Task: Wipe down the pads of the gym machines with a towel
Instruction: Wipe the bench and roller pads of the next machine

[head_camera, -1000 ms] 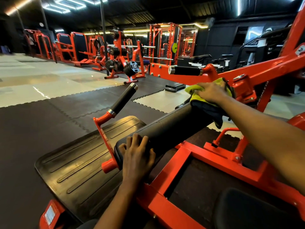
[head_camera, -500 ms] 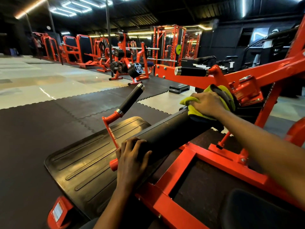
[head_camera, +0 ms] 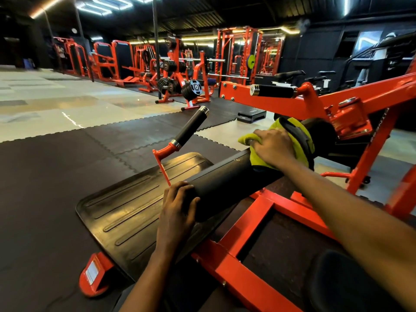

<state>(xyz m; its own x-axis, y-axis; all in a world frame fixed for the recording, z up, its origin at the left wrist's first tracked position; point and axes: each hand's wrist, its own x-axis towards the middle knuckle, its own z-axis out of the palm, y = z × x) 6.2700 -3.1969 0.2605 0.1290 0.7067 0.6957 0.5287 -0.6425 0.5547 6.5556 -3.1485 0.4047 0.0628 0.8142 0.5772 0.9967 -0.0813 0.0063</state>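
A long black roller pad (head_camera: 225,179) lies across the orange machine frame (head_camera: 258,224) in front of me. My left hand (head_camera: 177,208) grips the pad's near end, fingers curled over its top. At the far end my right hand (head_camera: 273,146) presses a yellow-green towel (head_camera: 299,136) with a dark edge down onto the pad, fingers curled into the cloth. The pad's far end is hidden under the towel.
A ribbed black footplate (head_camera: 126,212) slopes down left of the pad. Two black handles stick up: one (head_camera: 191,127) beside the pad, one (head_camera: 274,91) on the upper arm. A black seat pad (head_camera: 351,280) sits at bottom right. Weight racks (head_camera: 177,84) stand farther back.
My right hand has slid the towel a little farther along the pad toward its far end. My left hand kept its grip on the near end. The camera shifted slightly.
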